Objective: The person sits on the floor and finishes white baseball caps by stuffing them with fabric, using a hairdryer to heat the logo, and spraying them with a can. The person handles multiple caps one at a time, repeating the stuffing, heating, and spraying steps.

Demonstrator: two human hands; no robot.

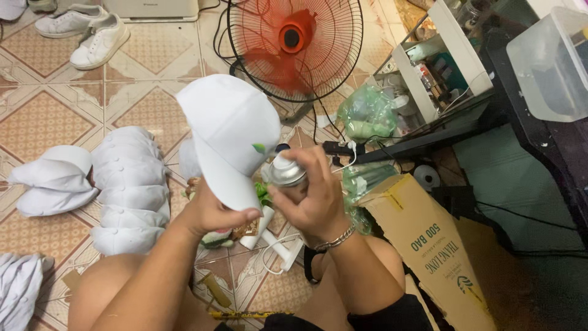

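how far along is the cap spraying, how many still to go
A long row of white caps lies stacked on the floor, with a smaller pile beside it; which are finished cannot be told. In hand: the left hand holds a white cap by its brim, and the right hand grips a spray can beside it.

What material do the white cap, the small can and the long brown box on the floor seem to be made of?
White cap: apparently woven cotton-like fabric, matte; stitched panel seams show. The left hand holds its brim.
Can: probably metal, with a shiny silver domed top that reflects light. The right hand grips it.
Brown box: corrugated cardboard by its look, dull tan with a folded flap.
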